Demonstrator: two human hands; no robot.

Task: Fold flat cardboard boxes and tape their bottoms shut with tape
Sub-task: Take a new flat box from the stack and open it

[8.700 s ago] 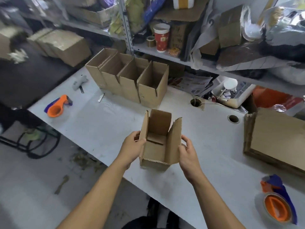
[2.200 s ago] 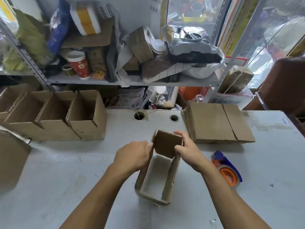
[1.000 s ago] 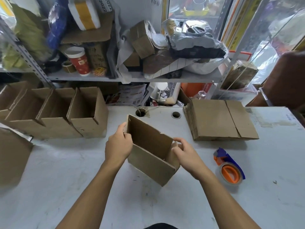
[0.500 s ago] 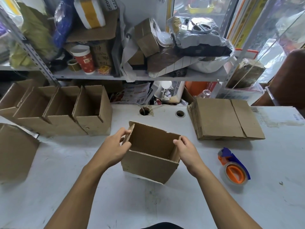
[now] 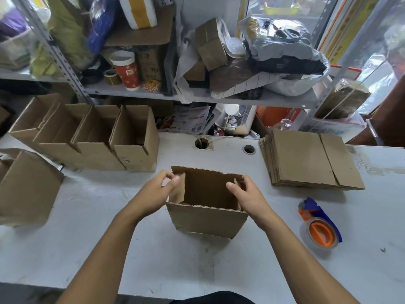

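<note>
Done: four open boxes (image 5: 92,137) stand at 10 o'clock.
Now: your left hand (image 5: 156,191) and right hand (image 5: 248,195) pinch the box (image 5: 207,218) flaps.
Left: flat stack (image 5: 306,160) at 2 o'clock; tape (image 5: 321,230) waits.

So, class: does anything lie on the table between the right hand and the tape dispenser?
Nothing visible does. The right hand holds the box by its right flap, and only bare table shows between it and the tape dispenser.
</note>
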